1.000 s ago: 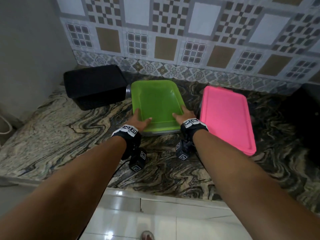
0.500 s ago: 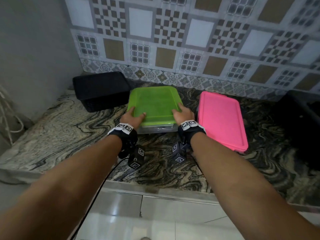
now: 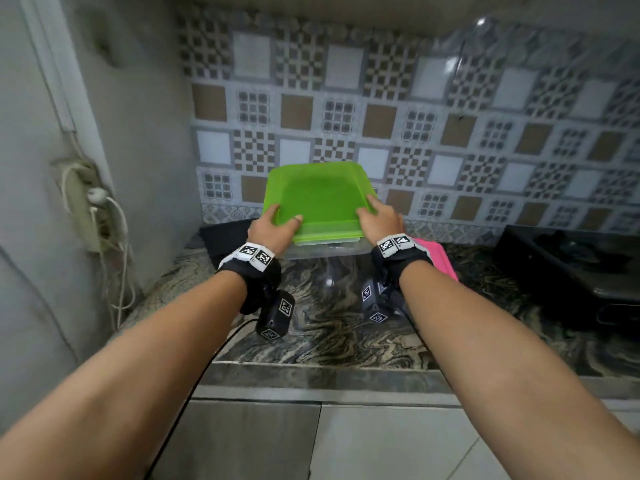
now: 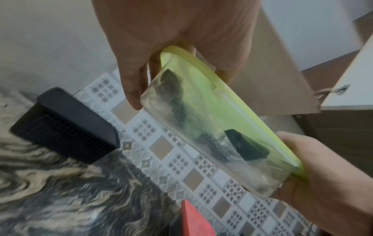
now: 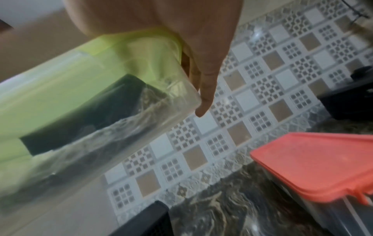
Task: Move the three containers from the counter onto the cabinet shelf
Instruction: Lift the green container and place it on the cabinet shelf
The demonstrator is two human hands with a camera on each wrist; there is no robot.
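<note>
I hold a clear container with a green lid [image 3: 318, 199] in the air above the counter, tilted with its far edge up. My left hand [image 3: 277, 225] grips its left near corner, thumb on the lid. My right hand [image 3: 377, 220] grips the right near corner the same way. In the left wrist view the fingers [image 4: 133, 95] run under the clear base [image 4: 201, 135]. A pink-lidded container [image 3: 438, 258] [image 5: 315, 164] sits on the counter behind my right wrist. A black slatted container [image 3: 225, 237] [image 4: 66, 126] stands at the back left, partly hidden.
A black stove [image 3: 568, 268] fills the right end of the marble counter [image 3: 329, 327]. A socket with white cables [image 3: 86, 209] hangs on the left wall. A beige cabinet panel [image 4: 282, 76] and a white door [image 4: 353, 79] show overhead in the left wrist view.
Both hands have lifted the green-lidded container off the counter and raised it in front of the tiled wall. The head view has tilted upward.
</note>
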